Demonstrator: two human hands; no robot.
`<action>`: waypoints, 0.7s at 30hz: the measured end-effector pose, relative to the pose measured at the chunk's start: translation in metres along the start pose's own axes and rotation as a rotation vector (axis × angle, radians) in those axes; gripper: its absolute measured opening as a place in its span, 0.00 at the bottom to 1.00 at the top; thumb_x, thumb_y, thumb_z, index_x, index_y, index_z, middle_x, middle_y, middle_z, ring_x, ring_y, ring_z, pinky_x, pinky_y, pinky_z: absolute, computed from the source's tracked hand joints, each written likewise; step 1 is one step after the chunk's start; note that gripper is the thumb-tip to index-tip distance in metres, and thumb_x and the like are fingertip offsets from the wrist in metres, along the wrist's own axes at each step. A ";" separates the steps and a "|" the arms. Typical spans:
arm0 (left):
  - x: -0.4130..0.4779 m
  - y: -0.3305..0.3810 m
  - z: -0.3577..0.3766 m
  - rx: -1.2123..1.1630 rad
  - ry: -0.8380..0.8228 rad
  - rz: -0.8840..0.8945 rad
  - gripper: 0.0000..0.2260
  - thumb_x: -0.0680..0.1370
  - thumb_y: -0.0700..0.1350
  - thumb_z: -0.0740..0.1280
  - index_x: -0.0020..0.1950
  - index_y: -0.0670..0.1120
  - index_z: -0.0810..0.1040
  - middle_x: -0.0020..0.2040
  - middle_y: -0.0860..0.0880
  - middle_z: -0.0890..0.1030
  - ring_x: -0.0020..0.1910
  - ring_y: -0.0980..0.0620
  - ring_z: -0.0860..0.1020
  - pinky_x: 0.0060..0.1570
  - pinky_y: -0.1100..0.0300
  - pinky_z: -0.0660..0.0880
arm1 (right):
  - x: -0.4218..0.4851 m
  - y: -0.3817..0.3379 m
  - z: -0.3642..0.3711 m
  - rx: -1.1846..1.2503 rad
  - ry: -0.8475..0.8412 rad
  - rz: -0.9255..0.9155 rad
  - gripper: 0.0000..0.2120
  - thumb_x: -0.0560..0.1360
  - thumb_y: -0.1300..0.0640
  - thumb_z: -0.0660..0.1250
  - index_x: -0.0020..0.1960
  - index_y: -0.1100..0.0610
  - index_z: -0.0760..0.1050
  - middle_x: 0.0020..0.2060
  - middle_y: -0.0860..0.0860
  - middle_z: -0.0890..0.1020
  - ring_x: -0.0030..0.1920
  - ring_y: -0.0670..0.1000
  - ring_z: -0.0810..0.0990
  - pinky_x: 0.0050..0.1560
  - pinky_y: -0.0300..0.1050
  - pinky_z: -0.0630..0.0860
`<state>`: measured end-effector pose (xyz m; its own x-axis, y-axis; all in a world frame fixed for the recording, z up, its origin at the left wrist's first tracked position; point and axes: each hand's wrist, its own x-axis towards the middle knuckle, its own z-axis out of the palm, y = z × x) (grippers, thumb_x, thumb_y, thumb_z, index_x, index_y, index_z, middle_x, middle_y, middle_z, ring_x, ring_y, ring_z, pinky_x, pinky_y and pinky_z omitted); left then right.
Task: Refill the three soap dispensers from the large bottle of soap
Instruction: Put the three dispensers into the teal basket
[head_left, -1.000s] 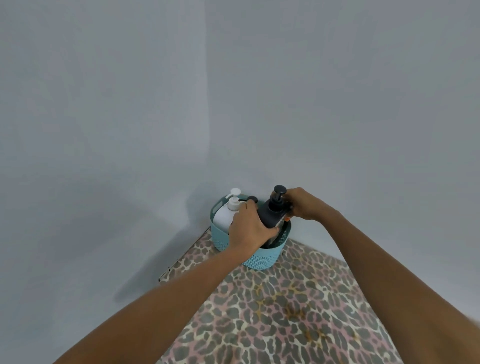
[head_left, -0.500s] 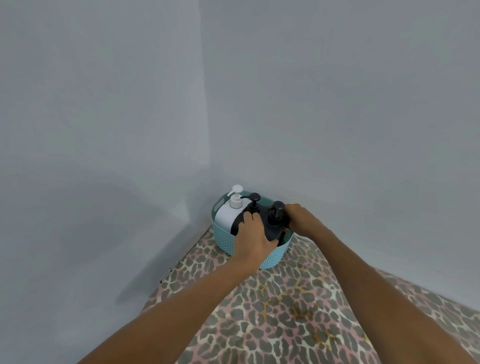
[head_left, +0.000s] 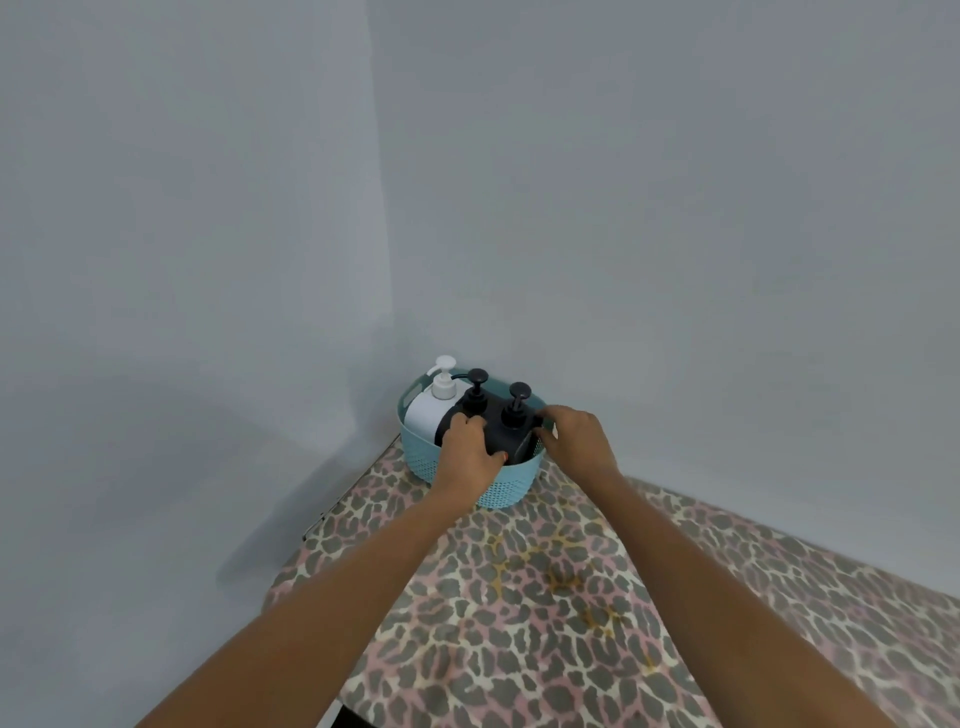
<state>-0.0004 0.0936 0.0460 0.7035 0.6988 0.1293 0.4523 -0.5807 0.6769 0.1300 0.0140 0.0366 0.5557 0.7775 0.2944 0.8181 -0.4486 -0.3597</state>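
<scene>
A leopard-print cloth (head_left: 545, 597) spreads beneath both hands. Under them sits a teal basket (head_left: 498, 491) holding three pump bottles. The left hand (head_left: 467, 452) and right hand (head_left: 576, 441) curl their fingers around the near dark dispenser (head_left: 511, 430) between them. A second dark dispenser (head_left: 476, 397) stands just beyond the left fingers, with a white pump bottle (head_left: 428, 415) further left.

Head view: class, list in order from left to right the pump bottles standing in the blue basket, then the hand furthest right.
white pump bottle → left black dispenser → right black dispenser → right hand. The left hand overlaps the black dispensers, so it is left out.
</scene>
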 end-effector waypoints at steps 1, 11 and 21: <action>-0.003 0.001 -0.001 -0.018 0.001 -0.002 0.18 0.73 0.40 0.69 0.61 0.37 0.71 0.60 0.39 0.70 0.58 0.43 0.73 0.60 0.54 0.70 | -0.006 0.001 -0.003 0.022 0.005 0.008 0.11 0.76 0.60 0.63 0.57 0.61 0.77 0.52 0.57 0.82 0.52 0.57 0.79 0.56 0.48 0.71; -0.042 0.043 0.018 -0.105 -0.009 0.098 0.20 0.75 0.40 0.67 0.65 0.40 0.69 0.60 0.40 0.73 0.59 0.45 0.73 0.57 0.57 0.69 | -0.075 0.021 -0.047 0.056 0.121 0.095 0.21 0.74 0.50 0.67 0.63 0.58 0.72 0.57 0.53 0.79 0.57 0.52 0.77 0.57 0.47 0.72; -0.088 0.111 0.080 -0.240 -0.078 0.192 0.17 0.76 0.39 0.66 0.64 0.42 0.71 0.58 0.43 0.75 0.56 0.49 0.74 0.52 0.63 0.67 | -0.170 0.081 -0.099 0.002 0.242 0.283 0.25 0.73 0.46 0.67 0.65 0.56 0.69 0.58 0.50 0.78 0.57 0.50 0.77 0.56 0.46 0.72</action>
<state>0.0321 -0.0656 0.0521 0.8077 0.5464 0.2214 0.1716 -0.5771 0.7984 0.1167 -0.1984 0.0453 0.7788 0.4961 0.3840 0.6272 -0.6295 -0.4587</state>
